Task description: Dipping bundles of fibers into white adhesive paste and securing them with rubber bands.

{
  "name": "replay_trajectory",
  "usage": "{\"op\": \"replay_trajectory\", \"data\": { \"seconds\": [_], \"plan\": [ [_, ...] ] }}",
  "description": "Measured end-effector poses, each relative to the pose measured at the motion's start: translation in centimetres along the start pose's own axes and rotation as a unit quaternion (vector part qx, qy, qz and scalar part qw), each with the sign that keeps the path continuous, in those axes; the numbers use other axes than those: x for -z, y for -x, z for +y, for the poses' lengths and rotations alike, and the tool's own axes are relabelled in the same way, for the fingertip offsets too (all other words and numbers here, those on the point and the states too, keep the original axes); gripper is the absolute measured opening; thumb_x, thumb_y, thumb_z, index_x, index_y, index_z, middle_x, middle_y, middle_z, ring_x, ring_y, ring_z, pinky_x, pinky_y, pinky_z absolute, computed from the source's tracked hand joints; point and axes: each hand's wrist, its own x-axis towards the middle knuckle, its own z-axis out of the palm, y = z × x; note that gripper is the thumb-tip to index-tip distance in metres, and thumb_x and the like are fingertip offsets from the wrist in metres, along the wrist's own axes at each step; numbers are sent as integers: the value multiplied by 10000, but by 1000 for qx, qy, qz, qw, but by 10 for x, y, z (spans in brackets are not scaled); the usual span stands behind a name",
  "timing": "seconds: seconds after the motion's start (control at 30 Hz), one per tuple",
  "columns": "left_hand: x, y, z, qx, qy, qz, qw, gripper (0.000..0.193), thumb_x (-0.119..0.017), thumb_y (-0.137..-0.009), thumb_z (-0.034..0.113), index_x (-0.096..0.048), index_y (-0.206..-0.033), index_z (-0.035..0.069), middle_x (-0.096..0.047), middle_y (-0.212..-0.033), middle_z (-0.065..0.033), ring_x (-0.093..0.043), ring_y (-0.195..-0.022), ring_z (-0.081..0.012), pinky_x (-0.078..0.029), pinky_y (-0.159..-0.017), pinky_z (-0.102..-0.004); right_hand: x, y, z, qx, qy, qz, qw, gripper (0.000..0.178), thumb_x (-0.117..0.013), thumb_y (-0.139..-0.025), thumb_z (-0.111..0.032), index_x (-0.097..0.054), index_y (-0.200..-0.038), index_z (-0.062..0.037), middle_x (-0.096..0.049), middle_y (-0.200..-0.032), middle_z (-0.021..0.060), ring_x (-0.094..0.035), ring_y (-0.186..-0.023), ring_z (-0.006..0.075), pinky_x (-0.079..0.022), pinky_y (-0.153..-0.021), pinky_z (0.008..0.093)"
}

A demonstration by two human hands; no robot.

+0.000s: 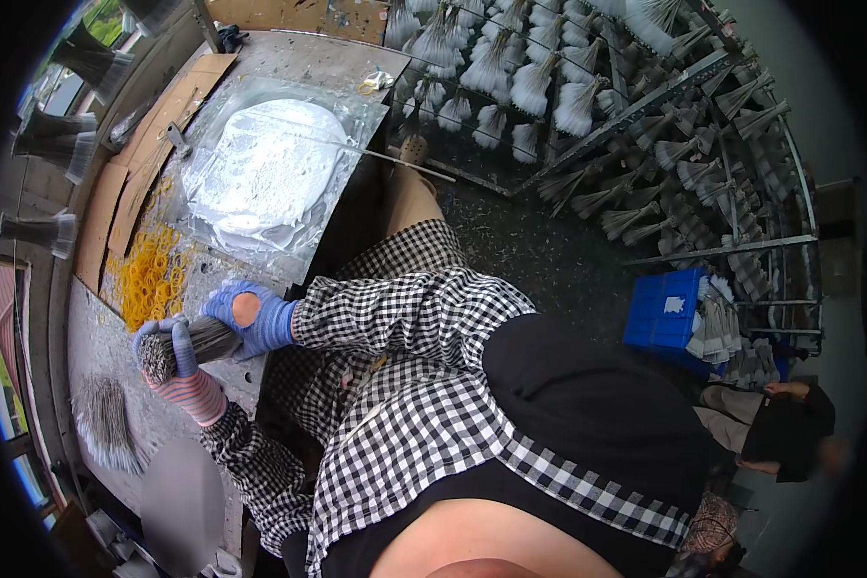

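Note:
A bundle of thin grey bristles (220,341) lies between my hands over the near edge of the work table. My left hand (189,378), in a glove with blue fingers and a pink-striped cuff, is wrapped round the end whose cut tips face outward. At the bundle's other end, my right hand (260,316) closes on it in a blue glove with a round orange-pink patch on the back. Just beyond both hands sits a pile of yellow rubber bands (151,279). A second, fanned-out bristle bundle (106,419) rests on the table to the left.
White paste (275,164) covers a round area on plastic sheeting, with a thin stick (409,166) across it. Cardboard strips (144,183) line the far side. Racks (636,101) of white-tipped bundles, a blue crate (657,306) and another person (785,429) are to the right.

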Motion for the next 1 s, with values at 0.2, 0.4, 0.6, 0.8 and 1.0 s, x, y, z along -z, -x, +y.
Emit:
{"op": "replay_trajectory", "data": {
  "seconds": [0.2, 0.4, 0.6, 0.8, 1.0],
  "plan": [
    [1, 1, 15, 31, 71, 27, 997, 256, -676, -956, 70, -608, -1181, -31, -663, -1062, -97, -665, -966, -201, -525, -951, -377, 3, -2, -3, 20, 31, 19, 999, 503, -849, -602, -373, -647, -980, -111, -687, -952, 152, -674, -941, 373, -543, -872, 462],
    [5, -13, 30, 43, 115, 35, 992, 307, -685, -933, 25, -570, -1214, -20, -668, -1036, -107, -675, -948, -239, -543, -947, -416, 10, -17, -16, 40, 10, 62, 997, 536, -882, -574, -362, -651, -991, -118, -662, -987, 147, -643, -1000, 370, -513, -913, 482],
    [-7, 4, 29, 88, 150, 52, 983, 273, -732, -862, -6, -637, -1115, 29, -681, -992, -58, -665, -915, -152, -541, -863, -321, 18, -7, -8, 68, 71, -40, 994, 828, -879, -628, -383, -539, -1303, -44, -569, -1249, 241, -528, -1224, 422, -387, -1112, 504],
    [-7, 7, 32, 85, 117, 23, 989, 318, -814, -807, 86, -643, -1072, 47, -713, -960, -46, -673, -859, -123, -551, -807, -282, 42, -13, -8, 124, 186, -172, 959, 1048, -894, -639, -471, -438, -1471, -25, -514, -1463, 191, -406, -1430, 424, -305, -1214, 490],
    [-11, 9, 35, 132, 165, 40, 977, 322, -826, -800, 61, -647, -1068, 50, -708, -931, -18, -650, -854, -82, -550, -796, -270, 144, -152, -126, 333, 215, -70, 915, 408, -616, -913, 16, -626, -1319, -22, -684, -1245, 191, -642, -1208, 321, -478, -1082, 407]
  ]
}}
